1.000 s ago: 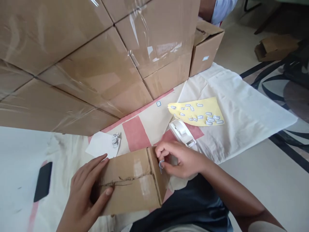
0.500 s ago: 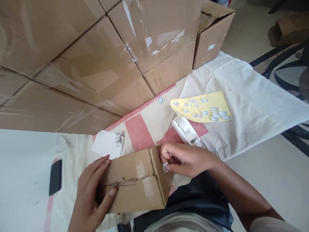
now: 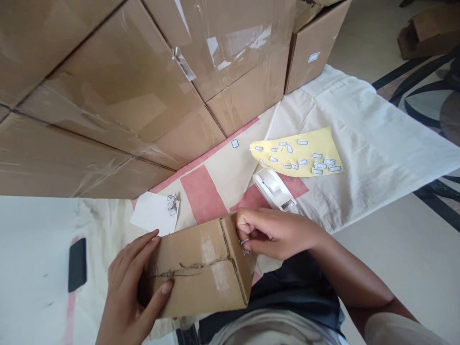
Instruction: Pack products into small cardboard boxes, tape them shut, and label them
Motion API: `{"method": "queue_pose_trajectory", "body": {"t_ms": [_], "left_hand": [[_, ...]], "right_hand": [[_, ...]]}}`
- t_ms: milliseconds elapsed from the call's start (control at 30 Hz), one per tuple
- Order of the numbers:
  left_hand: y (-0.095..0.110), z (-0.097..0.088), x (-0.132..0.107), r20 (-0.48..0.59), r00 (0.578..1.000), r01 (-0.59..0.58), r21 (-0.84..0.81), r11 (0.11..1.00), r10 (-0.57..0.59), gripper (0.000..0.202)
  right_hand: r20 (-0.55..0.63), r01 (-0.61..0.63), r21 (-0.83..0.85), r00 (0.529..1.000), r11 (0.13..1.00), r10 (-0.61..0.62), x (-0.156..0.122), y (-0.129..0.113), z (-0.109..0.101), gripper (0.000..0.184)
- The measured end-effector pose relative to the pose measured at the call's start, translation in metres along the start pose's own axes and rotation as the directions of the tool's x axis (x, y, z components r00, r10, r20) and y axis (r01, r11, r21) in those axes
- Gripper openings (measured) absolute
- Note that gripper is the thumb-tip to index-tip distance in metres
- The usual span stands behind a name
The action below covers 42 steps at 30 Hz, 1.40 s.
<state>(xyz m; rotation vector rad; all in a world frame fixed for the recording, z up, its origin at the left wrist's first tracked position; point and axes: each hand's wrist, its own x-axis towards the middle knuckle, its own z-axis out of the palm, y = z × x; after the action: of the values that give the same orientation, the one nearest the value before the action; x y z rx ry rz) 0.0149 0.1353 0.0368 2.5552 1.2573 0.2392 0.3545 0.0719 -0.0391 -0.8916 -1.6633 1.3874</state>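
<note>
A small taped cardboard box lies in front of me, its side face turned to the right. My left hand grips the box's left end, thumb on top and fingers over the far edge. Against the right face, my right hand pinches a small blue-bordered sticker between thumb and fingers. Beyond that hand sits a white tape dispenser. Behind it lies a yellow sheet bearing several small blue-edged stickers.
Large taped cardboard boxes form a wall at the back. White paper with crumpled scraps lies beyond the small box. A black phone-like object rests at left. One sticker is on the striped cloth.
The view has shifted slightly, so the background sits a little higher and further left. My right fingers have turned slightly at the sticker; the box and left hand keep their places.
</note>
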Motion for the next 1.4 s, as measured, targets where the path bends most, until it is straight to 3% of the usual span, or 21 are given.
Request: {"method": "queue_pose_trajectory", "body": {"t_ms": [733,1400], "left_hand": [[-0.0010,-0.0010,0.0015,0.021,1.000,-0.008,-0.023,1.000,0.008,0.059],[0.0017,-0.0018,0.0023,0.044,0.999,-0.001,-0.014,1.000,0.002,0.057]], "right_hand": [[0.042,0.027,-0.020,0.999,0.999,-0.026,0.0020,0.0035,-0.0017,0.026],[0.042,-0.062,0.033,0.997,0.998,0.061,0.0046,-0.0025,-0.0043,0.030]]}}
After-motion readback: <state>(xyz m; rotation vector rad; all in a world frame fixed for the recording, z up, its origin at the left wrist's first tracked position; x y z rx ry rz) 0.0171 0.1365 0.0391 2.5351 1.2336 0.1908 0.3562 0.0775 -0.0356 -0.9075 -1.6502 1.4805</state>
